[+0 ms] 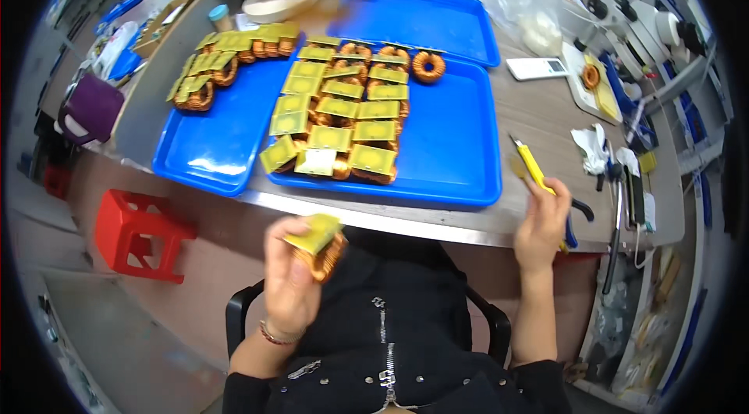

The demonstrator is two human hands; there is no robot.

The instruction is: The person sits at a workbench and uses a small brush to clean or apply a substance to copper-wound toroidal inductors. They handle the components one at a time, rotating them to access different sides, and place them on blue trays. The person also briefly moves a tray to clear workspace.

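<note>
My left hand (290, 273) is raised in front of the table edge, fingers closed round a copper-wound ring coil (321, 259) with a yellow square board (316, 233) on top. My right hand (542, 227) is over the table's front right edge, fingers curled together. Just beyond its fingertips lies a yellow-handled tool (530, 160) with a narrow dark tip. A thin yellowish-brown piece (517, 167) shows beside the fingertips; whether I grip it is unclear. Rows of similar coils with yellow boards (339, 107) fill the left part of the middle blue tray (452, 156).
A left blue tray (204, 150) holds more boarded coils. Loose ring coils (428, 67) lie at the middle tray's back edge and behind it. A white fan (277, 0) stands at the back. Right are a white scale (581, 74), black-handled tools (612, 234) and crumpled tissue (593, 147).
</note>
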